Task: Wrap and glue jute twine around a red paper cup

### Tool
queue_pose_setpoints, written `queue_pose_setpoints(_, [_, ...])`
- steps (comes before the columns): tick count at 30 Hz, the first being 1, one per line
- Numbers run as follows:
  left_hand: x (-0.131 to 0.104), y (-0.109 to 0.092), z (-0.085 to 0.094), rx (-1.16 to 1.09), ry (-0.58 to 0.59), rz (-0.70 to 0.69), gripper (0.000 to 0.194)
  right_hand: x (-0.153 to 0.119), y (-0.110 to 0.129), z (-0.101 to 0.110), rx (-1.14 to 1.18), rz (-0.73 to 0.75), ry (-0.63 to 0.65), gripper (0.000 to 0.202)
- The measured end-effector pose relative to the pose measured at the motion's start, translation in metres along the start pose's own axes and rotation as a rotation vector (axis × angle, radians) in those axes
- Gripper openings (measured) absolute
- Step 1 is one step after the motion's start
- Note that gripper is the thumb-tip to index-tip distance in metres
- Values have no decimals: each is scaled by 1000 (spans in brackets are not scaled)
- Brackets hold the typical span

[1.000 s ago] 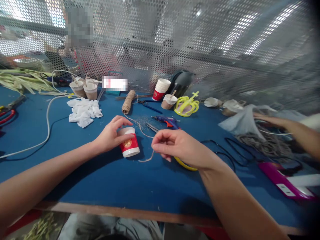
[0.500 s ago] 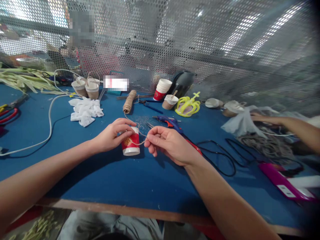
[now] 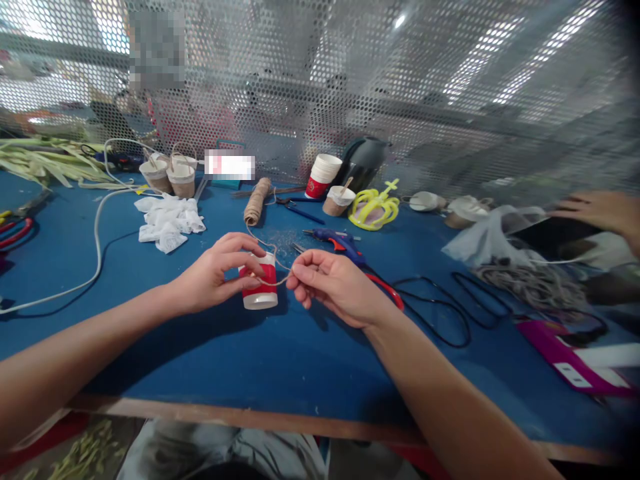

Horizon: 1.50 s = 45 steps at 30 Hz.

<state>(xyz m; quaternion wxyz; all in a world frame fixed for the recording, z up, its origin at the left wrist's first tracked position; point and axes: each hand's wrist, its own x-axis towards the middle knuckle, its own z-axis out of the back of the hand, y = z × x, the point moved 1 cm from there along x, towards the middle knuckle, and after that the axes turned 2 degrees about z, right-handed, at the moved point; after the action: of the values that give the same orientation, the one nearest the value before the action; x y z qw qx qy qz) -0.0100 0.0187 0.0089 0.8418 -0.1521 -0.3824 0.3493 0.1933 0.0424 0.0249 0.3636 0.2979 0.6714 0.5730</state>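
A red and white paper cup (image 3: 261, 297) stands upside down on the blue table in front of me. My left hand (image 3: 227, 270) grips its left side, thumb low and fingers over the upper part. Thin twine (image 3: 273, 285) runs across the cup's front to my right hand (image 3: 320, 283), whose thumb and forefinger pinch it just right of the cup. Another length of twine trails from the cup up to a twine spool (image 3: 257, 202) behind it. A blue glue gun (image 3: 340, 244) lies beyond my right hand, with scissors (image 3: 383, 288) partly hidden by that hand.
Wrapped cups (image 3: 181, 180), crumpled white fabric (image 3: 170, 220) and a white cable (image 3: 99, 233) are at left. A yellow crown (image 3: 374, 210) and stacked cups (image 3: 323, 177) stand at the back. At right are a purple power strip (image 3: 575, 360), black cable (image 3: 465, 333) and another person's hand (image 3: 600, 212).
My left fingers have shifted on the cup, covering more of its gold mark. My right hand still pinches the twine. The other person's hand at right has lifted off the plastic bag.
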Motion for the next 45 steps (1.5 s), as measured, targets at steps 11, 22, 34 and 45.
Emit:
queue_pose_setpoints(11, [-16,-11,7,-74,-15,290,14,-7,-2,4,-468,108,-101,19])
queue_pose_setpoints(22, [-22,-42,1,-141,28,250,15,-21,8,-11,-299,146,-57,21])
queue_pose_setpoints(34, [-25,-46,-15,30,-39,55,11,-20,1,-11,-26,82,-1,24])
queue_pose_setpoints(45, [-27,-44,-8,42,-104,96,8,-21,4,-9,-378,126,-61,15])
